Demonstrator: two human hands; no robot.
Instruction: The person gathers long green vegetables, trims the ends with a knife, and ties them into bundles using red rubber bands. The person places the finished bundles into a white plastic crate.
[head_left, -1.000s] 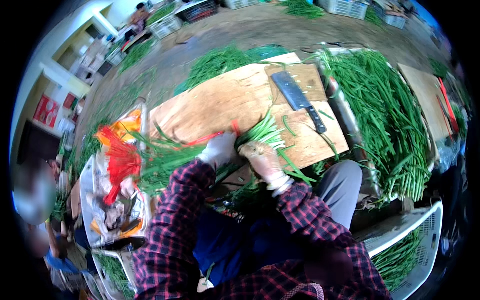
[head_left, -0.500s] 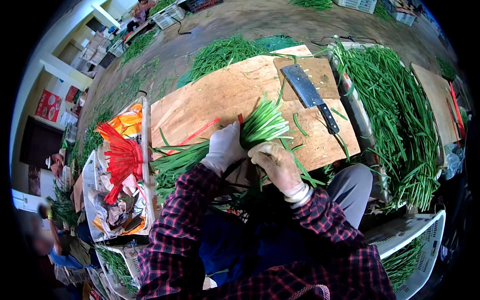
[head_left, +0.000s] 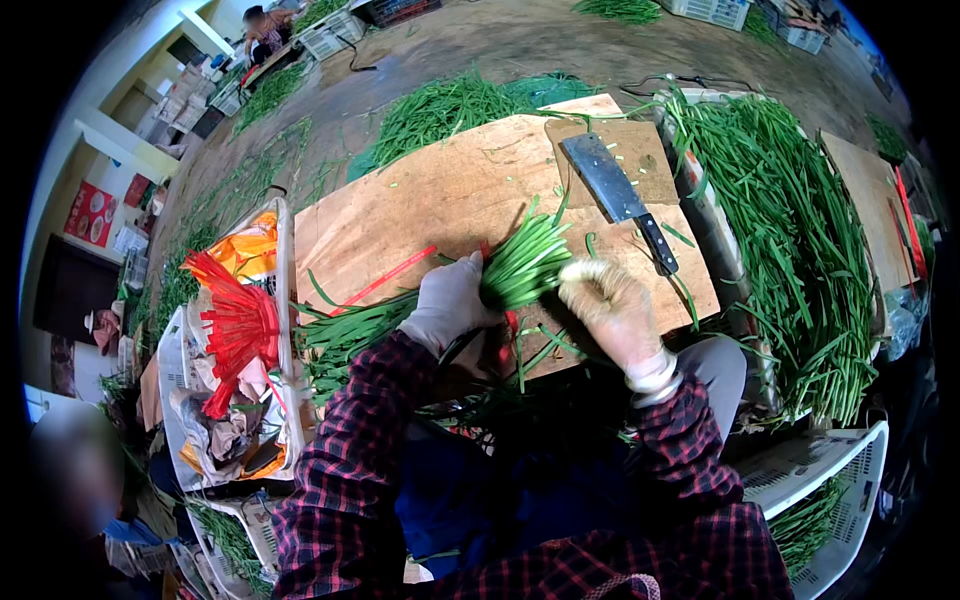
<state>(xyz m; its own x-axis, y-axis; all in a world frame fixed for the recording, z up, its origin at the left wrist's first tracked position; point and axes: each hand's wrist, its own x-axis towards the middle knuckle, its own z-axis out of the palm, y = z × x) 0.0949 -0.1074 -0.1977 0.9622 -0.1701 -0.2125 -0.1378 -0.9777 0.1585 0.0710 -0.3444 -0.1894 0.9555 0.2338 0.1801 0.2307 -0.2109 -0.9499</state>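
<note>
My left hand [head_left: 450, 300], in a white glove, is wrapped round a bunch of garlic chives [head_left: 527, 262]. Its pale stem ends fan out to the right and its green leaves trail left. At the stem ends is my right hand [head_left: 615, 312], in a yellowed glove, with the fingers curled in; whatever they pinch is hidden. Beneath is a wooden board [head_left: 430, 190] with loose leaf bits. A red strip [head_left: 390, 276] lies on it beside the leaves, and more red shows under the bunch. A cleaver [head_left: 603, 178] with a black handle rests at the board's right.
At left, a white crate [head_left: 294, 330] holds bags and a bundle of red strips [head_left: 240, 318]. Long chives [head_left: 780, 250] fill a container on the right. Another chive heap [head_left: 445, 112] lies beyond the board. A co-worker [head_left: 80, 470] is at lower left.
My right hand has moved right and slightly up, from under the bunch to its stem ends. My left hand keeps its hold. The co-worker at lower left looms larger.
</note>
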